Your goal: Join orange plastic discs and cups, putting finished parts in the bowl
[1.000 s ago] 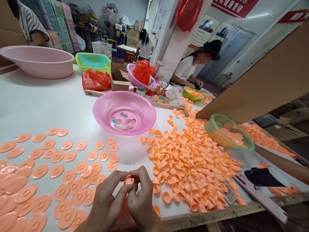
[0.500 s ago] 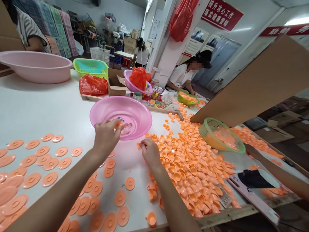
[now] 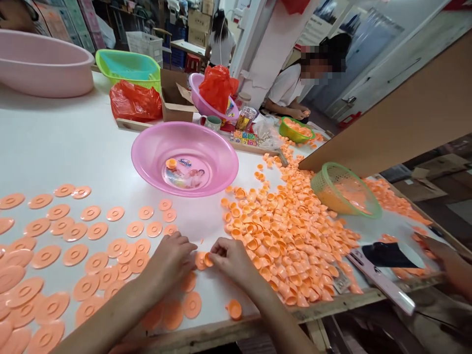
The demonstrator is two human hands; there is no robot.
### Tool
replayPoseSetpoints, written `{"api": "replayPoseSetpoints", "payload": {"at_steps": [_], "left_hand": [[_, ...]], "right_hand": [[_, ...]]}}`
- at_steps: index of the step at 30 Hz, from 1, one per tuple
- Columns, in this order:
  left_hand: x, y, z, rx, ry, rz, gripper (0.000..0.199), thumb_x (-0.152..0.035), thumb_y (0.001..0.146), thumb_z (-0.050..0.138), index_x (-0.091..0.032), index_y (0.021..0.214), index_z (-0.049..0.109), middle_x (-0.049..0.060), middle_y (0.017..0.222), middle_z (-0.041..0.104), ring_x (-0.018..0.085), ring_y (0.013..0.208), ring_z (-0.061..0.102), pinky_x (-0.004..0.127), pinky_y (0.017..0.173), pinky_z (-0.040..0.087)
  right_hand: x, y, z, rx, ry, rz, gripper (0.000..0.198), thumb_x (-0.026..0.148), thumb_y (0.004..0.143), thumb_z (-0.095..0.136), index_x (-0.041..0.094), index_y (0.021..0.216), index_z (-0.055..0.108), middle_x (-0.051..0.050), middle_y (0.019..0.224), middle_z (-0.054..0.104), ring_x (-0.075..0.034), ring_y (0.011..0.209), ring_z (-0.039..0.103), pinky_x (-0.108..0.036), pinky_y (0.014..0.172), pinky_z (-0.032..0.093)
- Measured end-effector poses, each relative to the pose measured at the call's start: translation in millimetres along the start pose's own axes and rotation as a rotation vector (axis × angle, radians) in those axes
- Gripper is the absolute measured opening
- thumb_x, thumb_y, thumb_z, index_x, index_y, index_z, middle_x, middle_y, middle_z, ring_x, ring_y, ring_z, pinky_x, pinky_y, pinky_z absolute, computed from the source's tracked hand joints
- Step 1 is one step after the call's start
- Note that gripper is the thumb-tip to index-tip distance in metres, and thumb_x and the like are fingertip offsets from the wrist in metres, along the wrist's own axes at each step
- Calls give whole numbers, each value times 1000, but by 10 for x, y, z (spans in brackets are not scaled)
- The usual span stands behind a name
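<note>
My left hand [image 3: 172, 258] is closed, its fingertips at a small orange toy saucer [image 3: 199, 261] that is partly hidden. Facing it, my right hand [image 3: 231, 260] pinches a small orange toy cup [image 3: 208, 259] right against that saucer. Both hands are low over the white table, in front of a pink basin [image 3: 147, 169]. One orange cup with a saucer [image 3: 171, 163] lies inside the basin. Loose flat saucers [image 3: 98, 230] spread across the table to the left. A large heap of orange cups [image 3: 280, 231] lies to the right.
A green basket [image 3: 324, 189] stands behind the heap, near a leaning cardboard sheet [image 3: 398, 108]. Another person's hand [image 3: 431, 246] is at the right edge, beyond a pink-white bar-shaped object [image 3: 383, 282]. A single cup [image 3: 234, 309] sits by the table's front edge.
My left hand has left the basin and come down toward me, leaving an orange piece inside. My right hand has also come nearer, now holding a cup beside the left. The view has tilted down.
</note>
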State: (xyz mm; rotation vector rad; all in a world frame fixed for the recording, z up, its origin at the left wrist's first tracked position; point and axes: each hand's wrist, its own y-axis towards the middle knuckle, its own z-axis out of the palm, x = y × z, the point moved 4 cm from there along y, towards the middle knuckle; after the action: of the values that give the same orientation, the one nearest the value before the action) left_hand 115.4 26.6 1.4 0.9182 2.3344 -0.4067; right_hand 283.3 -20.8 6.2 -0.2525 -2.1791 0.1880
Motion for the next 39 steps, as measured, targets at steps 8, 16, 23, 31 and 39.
{"api": "replayPoseSetpoints", "payload": {"at_steps": [8, 16, 23, 31, 39], "left_hand": [[-21, 76, 220, 18, 43, 16, 16, -9, 77, 56, -17, 67, 65, 4, 72, 64, 20, 81, 53, 34, 73, 31], [-41, 183, 37, 113, -336, -335, 12, -17, 72, 54, -19, 71, 66, -1, 68, 65, 16, 67, 59, 25, 60, 37], [-42, 141, 225, 53, -254, -352, 16, -18, 77, 50, -19, 61, 48, -1, 68, 57, 15, 67, 53, 25, 60, 33], [-123, 106, 154, 49, -70, -318, 16, -18, 80, 50, -20, 65, 48, 0, 71, 57, 16, 68, 52, 26, 58, 29], [-215, 97, -350, -401, -273, -101, 13, -21, 85, 49, -21, 75, 57, 0, 78, 61, 15, 70, 56, 27, 63, 42]], "right_hand": [[-36, -62, 264, -123, -5, 43, 16, 10, 74, 56, 19, 61, 53, 3, 57, 57, -11, 55, 52, -20, 54, 35], [21, -89, 272, -100, -107, -1, 17, 8, 77, 54, 20, 65, 49, 2, 61, 59, -12, 58, 53, -21, 55, 33], [41, -110, 301, -102, -102, -11, 18, 8, 81, 52, 20, 68, 48, 1, 65, 59, -13, 61, 53, -22, 57, 34], [-25, -183, 408, -178, 31, 42, 16, 12, 85, 51, 20, 71, 53, -1, 67, 63, -14, 61, 57, -22, 56, 38], [34, 114, -214, -362, -167, -150, 23, 11, 88, 50, 19, 87, 72, -4, 81, 68, -17, 76, 64, -25, 70, 46]]}}
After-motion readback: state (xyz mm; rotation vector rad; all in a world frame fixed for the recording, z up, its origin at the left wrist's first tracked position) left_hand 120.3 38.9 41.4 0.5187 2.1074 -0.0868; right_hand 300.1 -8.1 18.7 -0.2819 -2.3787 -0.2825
